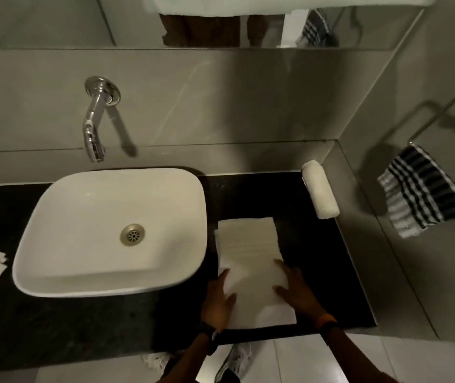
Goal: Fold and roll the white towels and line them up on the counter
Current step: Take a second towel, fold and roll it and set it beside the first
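Where towel (248,252) lies, hands flank it.

Dim, warm-grey exposure overall, light seeming to be coming from above. Tap (93,125) is throwing a hard diagonal shadow on the wall, chrome glinting. Sink (82,211) is showing soft glare. Black counter (298,194) is crushing to near-black. Wide-angle bending straight lines at the edges. Checked cloth (428,194) is looking slightly smeared; general softness, compression noise.
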